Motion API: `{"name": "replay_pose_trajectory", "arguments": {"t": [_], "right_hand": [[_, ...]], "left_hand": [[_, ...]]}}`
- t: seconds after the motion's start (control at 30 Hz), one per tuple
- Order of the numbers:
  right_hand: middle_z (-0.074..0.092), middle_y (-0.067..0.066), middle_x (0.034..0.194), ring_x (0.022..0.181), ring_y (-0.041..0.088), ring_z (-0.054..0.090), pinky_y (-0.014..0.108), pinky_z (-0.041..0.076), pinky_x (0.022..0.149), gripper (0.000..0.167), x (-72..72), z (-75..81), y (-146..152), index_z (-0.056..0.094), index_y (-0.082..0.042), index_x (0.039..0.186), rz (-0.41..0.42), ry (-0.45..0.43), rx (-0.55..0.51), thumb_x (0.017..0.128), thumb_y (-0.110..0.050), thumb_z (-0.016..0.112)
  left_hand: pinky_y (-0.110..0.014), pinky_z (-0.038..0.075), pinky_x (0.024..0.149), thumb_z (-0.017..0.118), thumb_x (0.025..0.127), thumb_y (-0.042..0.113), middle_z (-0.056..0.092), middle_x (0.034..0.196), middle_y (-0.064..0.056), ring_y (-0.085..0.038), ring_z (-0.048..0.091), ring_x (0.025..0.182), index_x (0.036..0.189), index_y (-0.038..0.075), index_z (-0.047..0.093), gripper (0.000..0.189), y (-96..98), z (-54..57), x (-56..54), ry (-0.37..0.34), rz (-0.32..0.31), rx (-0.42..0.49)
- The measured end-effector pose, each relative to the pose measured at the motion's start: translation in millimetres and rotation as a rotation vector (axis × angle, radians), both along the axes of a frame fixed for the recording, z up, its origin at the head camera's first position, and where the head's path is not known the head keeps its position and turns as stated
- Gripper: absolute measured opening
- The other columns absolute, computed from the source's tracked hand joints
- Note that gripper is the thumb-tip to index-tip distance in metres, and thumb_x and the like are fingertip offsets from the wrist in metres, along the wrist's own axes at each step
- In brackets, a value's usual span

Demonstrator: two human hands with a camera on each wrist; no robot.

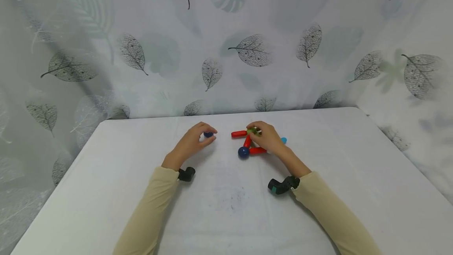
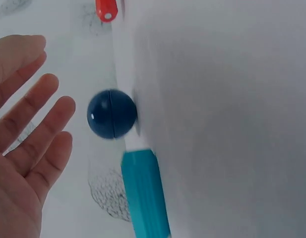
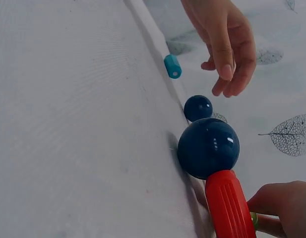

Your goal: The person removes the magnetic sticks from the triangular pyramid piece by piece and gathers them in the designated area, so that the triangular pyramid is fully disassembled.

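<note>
My left hand [image 1: 189,145] is held over the left part of the table, its fingers spread and relaxed beside a dark blue ball [image 2: 111,114]. A gap shows between the fingertips and that ball in the left wrist view. Thumb and fingers of my right hand [image 1: 270,139] pinch a green piece [image 1: 252,130], whose shape is mostly covered. One red rod [image 1: 239,133] lies to its left. A second red rod [image 1: 247,141] runs from near it to another dark blue ball [image 1: 243,152]. From that ball a third red rod [image 1: 257,150] extends right, under my right hand.
A teal rod [image 2: 145,193] lies near the left hand's ball; the hand hides it in the head view. A light blue piece [image 1: 284,140] pokes out right of my right hand. The white table [image 1: 226,215] ends at a leaf-patterned curtain [image 1: 159,50].
</note>
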State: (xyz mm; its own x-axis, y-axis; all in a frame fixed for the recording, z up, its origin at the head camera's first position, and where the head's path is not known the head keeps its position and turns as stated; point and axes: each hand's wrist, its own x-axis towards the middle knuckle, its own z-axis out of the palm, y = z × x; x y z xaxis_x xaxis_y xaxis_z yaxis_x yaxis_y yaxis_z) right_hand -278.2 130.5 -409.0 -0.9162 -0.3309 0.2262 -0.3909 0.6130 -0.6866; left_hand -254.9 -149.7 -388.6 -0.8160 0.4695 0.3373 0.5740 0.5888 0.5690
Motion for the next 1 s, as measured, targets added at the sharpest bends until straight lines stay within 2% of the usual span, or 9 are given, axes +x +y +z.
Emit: {"name": "replay_pose_trajectory", "arguments": {"t": [0.2, 0.43, 0.6, 0.83, 1.0], "right_hand": [[0.062, 0.017, 0.127, 0.109, 0.037, 0.061, 0.047, 0.052, 0.091, 0.025, -3.5, 0.2, 3, 0.067, -0.004, 0.118, -0.003, -0.021, 0.023, 0.094, -0.01, 0.062], [0.062, 0.018, 0.127, 0.11, 0.038, 0.062, 0.048, 0.053, 0.092, 0.025, -6.9, -1.9, 7, 0.067, -0.005, 0.118, 0.013, -0.056, -0.004, 0.095, -0.011, 0.06], [0.061, 0.018, 0.129, 0.112, 0.039, 0.061, 0.05, 0.051, 0.094, 0.025, -9.5, -0.4, 10, 0.067, -0.005, 0.118, 0.004, -0.099, -0.048, 0.095, -0.01, 0.061], [0.062, 0.017, 0.127, 0.111, 0.039, 0.061, 0.05, 0.051, 0.094, 0.023, -12.7, -4.2, 12, 0.068, -0.005, 0.116, 0.036, -0.106, -0.085, 0.094, -0.012, 0.063], [0.063, 0.017, 0.124, 0.11, 0.039, 0.062, 0.049, 0.052, 0.093, 0.022, -12.6, -5.2, 11, 0.069, -0.005, 0.113, 0.078, -0.103, -0.098, 0.094, -0.014, 0.065]], "left_hand": [[-0.043, 0.048, 0.097, 0.067, 0.092, 0.01, 0.061, 0.116, -0.012, -0.032, 0.058, 0.109, 0.114, 0.002, 0.065, 0.023, 22.2, 0.1, 0.9, -0.041, -0.046, -0.069], [-0.039, 0.046, 0.103, 0.066, 0.094, 0.018, 0.056, 0.125, -0.008, -0.025, 0.054, 0.117, 0.124, 0.007, 0.06, 0.033, 44.1, -3.1, -4.5, -0.178, -0.044, -0.134], [-0.038, 0.043, 0.106, 0.066, 0.095, 0.022, 0.054, 0.127, -0.007, -0.023, 0.051, 0.121, 0.127, 0.009, 0.059, 0.035, 54.8, -6.8, -11.0, -0.233, -0.034, -0.151], [-0.039, 0.042, 0.107, 0.067, 0.094, 0.02, 0.046, 0.134, -0.011, -0.025, 0.048, 0.121, 0.137, 0.01, 0.049, 0.048, 64.5, -11.2, -17.9, -0.272, -0.049, -0.167], [-0.038, 0.042, 0.106, 0.066, 0.094, 0.018, 0.052, 0.13, -0.012, -0.025, 0.051, 0.117, 0.136, 0.007, 0.05, 0.047, 70.9, -10.7, -21.5, -0.261, -0.069, -0.189]]}}
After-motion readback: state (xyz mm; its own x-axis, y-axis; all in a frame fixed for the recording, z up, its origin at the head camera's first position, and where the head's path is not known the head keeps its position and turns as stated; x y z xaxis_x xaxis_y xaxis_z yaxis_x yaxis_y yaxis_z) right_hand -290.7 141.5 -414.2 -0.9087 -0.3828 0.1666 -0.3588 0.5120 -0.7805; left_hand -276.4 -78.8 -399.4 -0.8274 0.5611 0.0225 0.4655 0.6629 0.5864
